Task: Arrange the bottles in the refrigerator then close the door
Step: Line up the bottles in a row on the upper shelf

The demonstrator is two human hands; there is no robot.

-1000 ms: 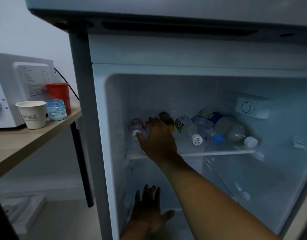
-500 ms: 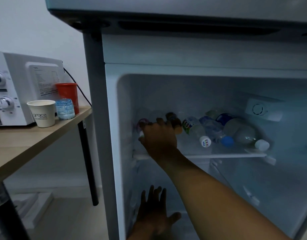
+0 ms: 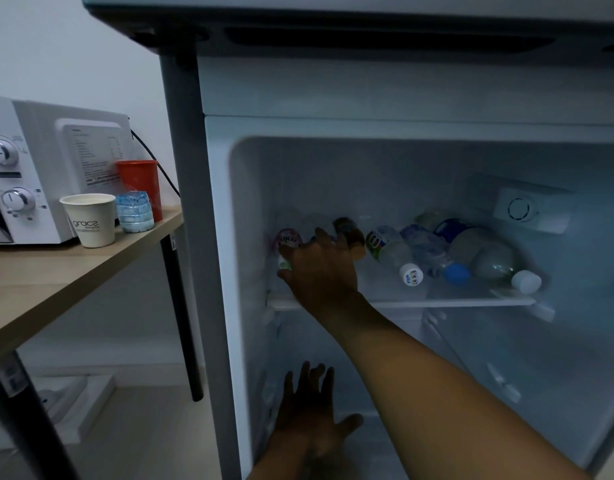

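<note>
My right hand (image 3: 319, 268) reaches into the open refrigerator (image 3: 385, 91), fingers (image 3: 321, 235) curled over a bottle lying on the glass shelf (image 3: 437, 302); the hand hides it, so I cannot tell how firmly I grip. Just left of it lies the pink-labelled bottle (image 3: 288, 239), my thumb by its cap. To the right lie the brown bottle (image 3: 350, 233), the white-capped bottle (image 3: 390, 252), the blue-capped bottle (image 3: 433, 254) and the large clear bottle (image 3: 492, 259). My left hand (image 3: 310, 414) rests low inside, fingers spread
</note>
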